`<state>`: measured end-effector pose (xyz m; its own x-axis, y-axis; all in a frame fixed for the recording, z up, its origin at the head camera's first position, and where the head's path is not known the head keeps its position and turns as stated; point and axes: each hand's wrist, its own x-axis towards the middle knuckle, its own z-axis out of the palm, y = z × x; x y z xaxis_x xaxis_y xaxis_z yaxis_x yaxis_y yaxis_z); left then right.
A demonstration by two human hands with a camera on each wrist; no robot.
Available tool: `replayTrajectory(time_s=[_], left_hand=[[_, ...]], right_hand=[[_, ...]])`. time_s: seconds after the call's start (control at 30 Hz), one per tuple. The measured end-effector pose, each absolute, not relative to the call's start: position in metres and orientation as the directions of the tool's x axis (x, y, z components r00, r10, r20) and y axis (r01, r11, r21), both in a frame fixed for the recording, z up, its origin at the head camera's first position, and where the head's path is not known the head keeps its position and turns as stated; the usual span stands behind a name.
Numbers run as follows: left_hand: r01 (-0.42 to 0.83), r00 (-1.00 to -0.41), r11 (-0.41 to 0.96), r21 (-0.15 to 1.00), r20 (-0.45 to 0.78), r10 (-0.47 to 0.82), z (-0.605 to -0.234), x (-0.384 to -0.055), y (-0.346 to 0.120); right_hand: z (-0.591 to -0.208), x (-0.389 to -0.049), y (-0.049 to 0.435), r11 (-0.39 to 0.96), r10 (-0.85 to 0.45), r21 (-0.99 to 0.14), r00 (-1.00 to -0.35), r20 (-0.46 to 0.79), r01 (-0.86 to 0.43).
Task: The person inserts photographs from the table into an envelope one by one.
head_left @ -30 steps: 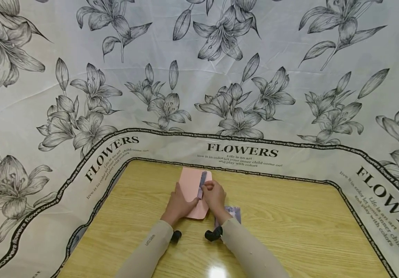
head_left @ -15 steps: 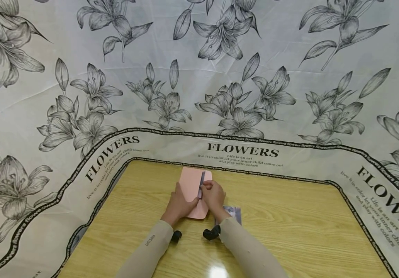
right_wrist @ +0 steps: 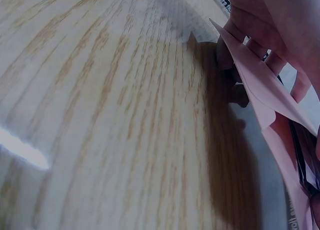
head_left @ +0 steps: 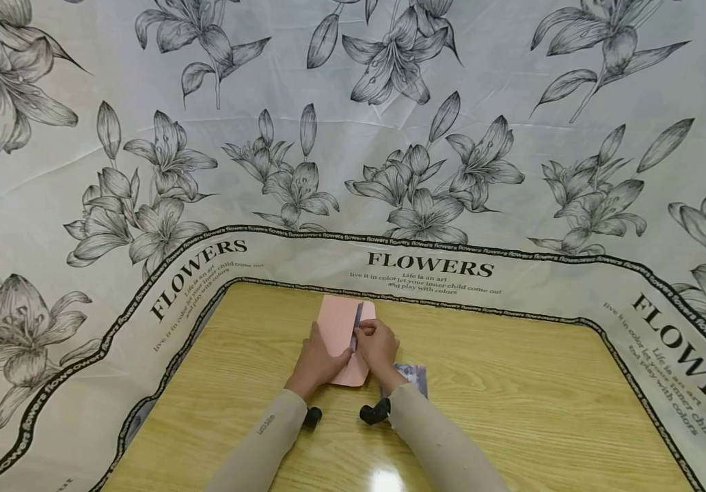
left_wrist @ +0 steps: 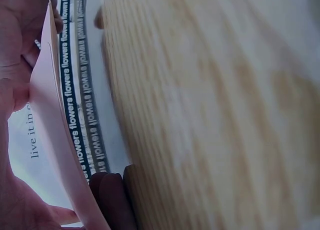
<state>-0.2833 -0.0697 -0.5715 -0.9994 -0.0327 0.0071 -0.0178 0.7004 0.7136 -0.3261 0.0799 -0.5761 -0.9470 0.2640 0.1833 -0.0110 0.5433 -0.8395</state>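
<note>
A pink envelope is held up a little off the table, its long opening facing right. My left hand grips it, thumb on the upper face and fingers underneath. Out of the opening sticks a narrow grey-purple strip, the edge of a flat printed piece. My right hand pinches that strip with thumb and forefinger. Seen from the right wrist, the envelope gapes and a dark-edged sheet sits inside the gap. The rest of the sheet is hidden by the envelope.
A second grey-purple printed piece lies on the table, partly under the right wrist. The wood-grain table extends to both sides. A floral cloth hangs behind and around its edges.
The grey-purple strip shows narrower now, having slid left, further into the envelope. Both hands have stayed nearly in place, with only slight motion of the right wrist.
</note>
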Motion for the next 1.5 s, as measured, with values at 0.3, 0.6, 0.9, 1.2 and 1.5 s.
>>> replayTrajectory(time_s=[0.3, 0.6, 0.9, 1.2, 1.5], left_hand=[[-0.038, -0.999, 0.707, 0.706, -0.012, -0.041, -0.573, -0.283, -0.068], [-0.055, -0.998, 0.694, 0.718, -0.034, -0.044, -0.570, -0.283, -0.069], [-0.054, -0.999, 0.699, 0.713, -0.038, -0.039, -0.572, -0.285, -0.070], [-0.052, -0.999, 0.692, 0.720, -0.034, -0.040, -0.567, -0.284, -0.069], [-0.067, -0.998, 0.696, 0.715, -0.054, -0.042, -0.570, -0.283, -0.068]], right_hand=[[-0.573, -0.314, 0.093, 0.513, 0.264, -0.858, -0.948, 0.176, -0.017], [-0.558, -0.296, 0.119, 0.466, 0.189, -0.883, -0.970, 0.154, -0.049], [-0.552, -0.276, 0.148, 0.502, 0.143, -0.864, -0.981, 0.132, -0.043], [-0.548, -0.254, 0.179, 0.543, 0.121, -0.840, -0.988, 0.098, -0.017], [-0.554, -0.224, 0.207, 0.660, 0.116, -0.750, -0.992, 0.052, 0.038]])
